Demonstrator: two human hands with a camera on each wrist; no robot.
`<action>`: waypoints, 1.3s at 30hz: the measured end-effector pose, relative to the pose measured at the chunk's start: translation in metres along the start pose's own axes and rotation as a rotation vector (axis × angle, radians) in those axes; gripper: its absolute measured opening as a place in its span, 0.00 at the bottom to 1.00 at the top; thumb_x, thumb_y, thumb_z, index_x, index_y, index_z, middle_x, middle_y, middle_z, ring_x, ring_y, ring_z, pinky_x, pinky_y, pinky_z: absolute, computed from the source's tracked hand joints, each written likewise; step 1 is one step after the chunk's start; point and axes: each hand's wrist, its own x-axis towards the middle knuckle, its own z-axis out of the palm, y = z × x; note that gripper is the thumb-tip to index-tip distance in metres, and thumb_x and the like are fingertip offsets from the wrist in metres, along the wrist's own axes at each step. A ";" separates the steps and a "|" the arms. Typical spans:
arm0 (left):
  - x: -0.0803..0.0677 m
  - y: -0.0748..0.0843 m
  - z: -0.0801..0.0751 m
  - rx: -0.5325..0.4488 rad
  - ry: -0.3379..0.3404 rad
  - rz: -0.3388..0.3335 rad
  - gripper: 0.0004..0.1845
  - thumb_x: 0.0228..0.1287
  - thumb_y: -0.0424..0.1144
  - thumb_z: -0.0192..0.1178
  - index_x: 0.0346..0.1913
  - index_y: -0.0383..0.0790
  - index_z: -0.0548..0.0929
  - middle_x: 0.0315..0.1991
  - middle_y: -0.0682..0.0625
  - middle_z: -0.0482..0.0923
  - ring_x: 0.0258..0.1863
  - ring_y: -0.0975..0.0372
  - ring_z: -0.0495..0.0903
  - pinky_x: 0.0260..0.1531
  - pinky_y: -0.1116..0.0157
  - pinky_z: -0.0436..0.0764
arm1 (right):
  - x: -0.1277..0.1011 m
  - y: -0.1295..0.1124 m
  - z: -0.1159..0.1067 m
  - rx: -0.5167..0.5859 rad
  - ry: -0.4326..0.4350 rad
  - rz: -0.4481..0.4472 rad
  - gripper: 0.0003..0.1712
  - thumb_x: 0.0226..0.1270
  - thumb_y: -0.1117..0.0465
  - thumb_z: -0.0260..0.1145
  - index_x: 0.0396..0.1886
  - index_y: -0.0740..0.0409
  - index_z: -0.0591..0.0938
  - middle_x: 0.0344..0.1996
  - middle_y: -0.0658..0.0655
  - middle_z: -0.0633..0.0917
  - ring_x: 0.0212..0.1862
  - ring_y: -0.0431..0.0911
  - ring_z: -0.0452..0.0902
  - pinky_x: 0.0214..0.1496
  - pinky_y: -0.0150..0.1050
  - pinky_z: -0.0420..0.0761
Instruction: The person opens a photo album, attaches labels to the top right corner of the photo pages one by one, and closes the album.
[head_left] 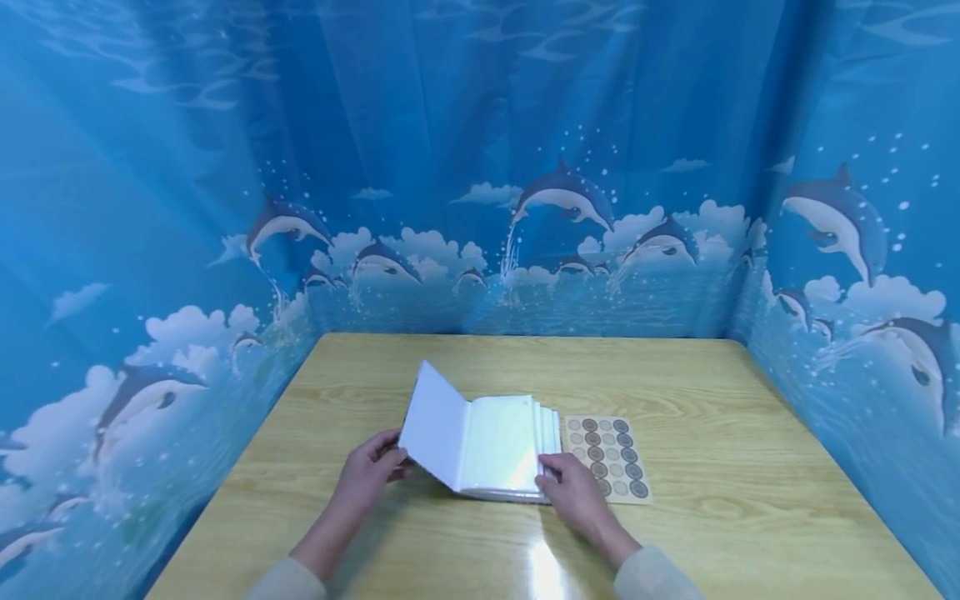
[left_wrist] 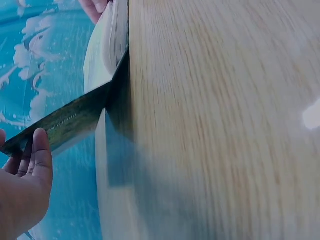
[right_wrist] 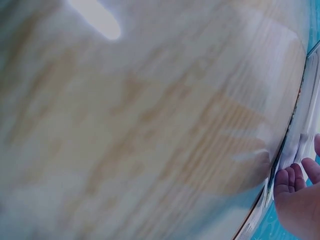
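Observation:
A photo album (head_left: 501, 442) lies on the table with its front cover (head_left: 433, 425) raised at a slant to the left. Its inside is white, and the outer side (left_wrist: 75, 117) looks dark and patterned in the left wrist view. My left hand (head_left: 371, 467) pinches the cover's outer edge between thumb and fingers. At the right side of the page block, my right hand (head_left: 576, 492) holds the page edges with thumb and forefinger. Stepped page edges (head_left: 550, 429) show there. In the right wrist view, the right hand's fingers (right_wrist: 290, 179) bend in at the album's side.
Just right of the album lies a sheet of round stickers (head_left: 611, 458), brown and pale in columns, partly behind the right hand. The wooden table (head_left: 720, 433) is glossy. A blue dolphin-print curtain (head_left: 465, 150) stands around its back and sides.

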 end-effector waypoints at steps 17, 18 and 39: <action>0.005 -0.022 -0.027 -0.073 0.027 -0.135 0.22 0.71 0.25 0.47 0.65 0.17 0.65 0.45 0.35 0.80 0.38 0.55 0.83 0.43 0.63 0.85 | 0.002 -0.002 0.002 -0.043 0.006 0.033 0.24 0.64 0.63 0.67 0.59 0.65 0.79 0.57 0.67 0.79 0.61 0.61 0.73 0.64 0.58 0.72; 0.005 -0.023 -0.028 -0.078 0.029 -0.136 0.22 0.71 0.24 0.47 0.65 0.16 0.64 0.44 0.35 0.80 0.38 0.56 0.83 0.42 0.63 0.85 | 0.002 -0.002 0.002 -0.044 0.006 0.033 0.24 0.64 0.63 0.67 0.59 0.65 0.79 0.57 0.67 0.79 0.61 0.62 0.73 0.63 0.58 0.72; 0.011 -0.036 -0.038 0.022 0.151 -0.388 0.24 0.70 0.26 0.50 0.66 0.19 0.64 0.48 0.33 0.79 0.37 0.57 0.82 0.41 0.63 0.85 | 0.003 0.001 0.001 -0.054 0.007 -0.006 0.23 0.64 0.64 0.67 0.59 0.66 0.79 0.56 0.66 0.80 0.60 0.61 0.74 0.63 0.58 0.72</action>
